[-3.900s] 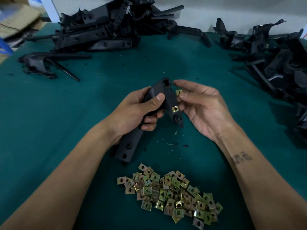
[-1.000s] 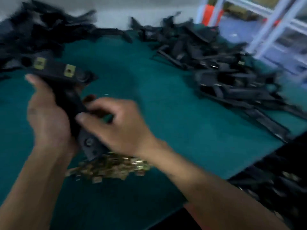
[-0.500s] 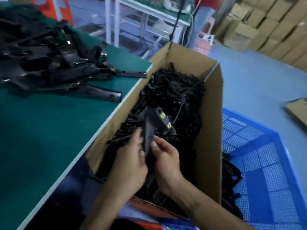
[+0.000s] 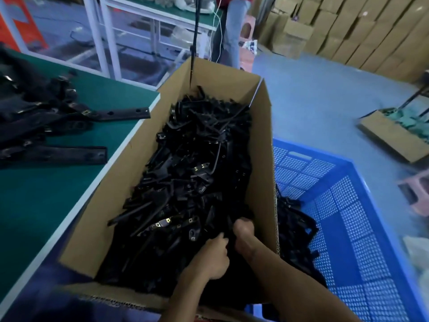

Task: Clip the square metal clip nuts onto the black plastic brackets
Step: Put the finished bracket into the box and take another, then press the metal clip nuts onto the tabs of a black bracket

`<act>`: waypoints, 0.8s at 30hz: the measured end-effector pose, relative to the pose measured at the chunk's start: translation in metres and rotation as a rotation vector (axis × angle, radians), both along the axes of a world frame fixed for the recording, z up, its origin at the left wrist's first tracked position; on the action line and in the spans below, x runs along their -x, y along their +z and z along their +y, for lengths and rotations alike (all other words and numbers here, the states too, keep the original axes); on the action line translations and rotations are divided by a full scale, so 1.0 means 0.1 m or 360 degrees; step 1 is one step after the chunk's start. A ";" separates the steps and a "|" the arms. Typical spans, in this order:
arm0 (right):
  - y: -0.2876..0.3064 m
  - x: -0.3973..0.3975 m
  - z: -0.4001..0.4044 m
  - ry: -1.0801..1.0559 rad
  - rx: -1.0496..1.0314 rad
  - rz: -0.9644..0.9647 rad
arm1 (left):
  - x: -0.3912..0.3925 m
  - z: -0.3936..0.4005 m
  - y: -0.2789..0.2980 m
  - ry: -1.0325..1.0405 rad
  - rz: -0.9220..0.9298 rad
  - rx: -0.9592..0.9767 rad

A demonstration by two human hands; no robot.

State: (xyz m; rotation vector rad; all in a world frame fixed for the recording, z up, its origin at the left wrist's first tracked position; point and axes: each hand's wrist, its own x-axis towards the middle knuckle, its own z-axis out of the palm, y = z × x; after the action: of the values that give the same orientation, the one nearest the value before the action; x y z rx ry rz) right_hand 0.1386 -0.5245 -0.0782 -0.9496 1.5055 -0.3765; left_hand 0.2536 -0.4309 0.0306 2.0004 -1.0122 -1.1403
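Note:
Both of my hands reach down into the near right corner of a cardboard box [image 4: 261, 135] filled with black plastic brackets [image 4: 197, 140]. My left hand [image 4: 209, 259] has its fingers curled against the dark parts. My right hand [image 4: 243, 235] is beside it, its fingertips buried among the brackets. Whether either hand grips a bracket is hidden in the black heap. Just left of my hands lies a bracket with brass-coloured square clip nuts [image 4: 167, 220] on it. Another bracket with clip nuts [image 4: 199, 167] lies further back in the box.
The green table [image 4: 46, 194] stands to the left of the box, with a pile of black brackets [image 4: 34, 112] on it. A blue perforated crate [image 4: 348, 217] sits to the right on the floor. Behind are a person's legs [image 4: 232, 31], white frames and stacked cartons [image 4: 348, 26].
I turned from the table and the loose clip nuts to the box. Both hands carried a bracket with two clip nuts over the box, and have since sunk lower into the heap.

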 end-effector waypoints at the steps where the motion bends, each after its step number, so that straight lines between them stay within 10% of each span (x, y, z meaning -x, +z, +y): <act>1: -0.04 0.00 0.01 0.0016 -0.0011 -0.0007 | 0.36 0.30 -0.52 -0.0121 -0.0248 0.0160; 2: -0.04 0.01 0.05 0.0042 0.0000 0.0017 | 0.50 0.42 -0.84 -0.0013 -0.0327 -0.0164; 8: 0.32 -0.02 0.42 0.0427 0.0765 0.0228 | 0.57 1.06 -0.44 0.0066 -0.0265 0.0142; 15: 1.04 -0.61 1.39 0.1237 0.1941 -0.0825 | 0.04 2.72 0.75 0.0917 -0.0225 0.1015; 20: 1.62 -1.22 2.85 0.2145 0.1689 -0.1859 | -0.40 4.57 0.97 0.2004 -0.0670 0.1451; 24: 1.71 -1.94 3.94 0.3105 0.1305 -0.1674 | -0.58 5.71 0.69 0.2934 -0.0830 0.1577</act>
State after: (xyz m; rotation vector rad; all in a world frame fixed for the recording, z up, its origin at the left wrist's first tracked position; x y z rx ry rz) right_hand 0.3323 -0.1309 0.0933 -1.9030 -0.9022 0.0672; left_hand 0.3115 0.1401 0.0991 1.3682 0.3315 0.7684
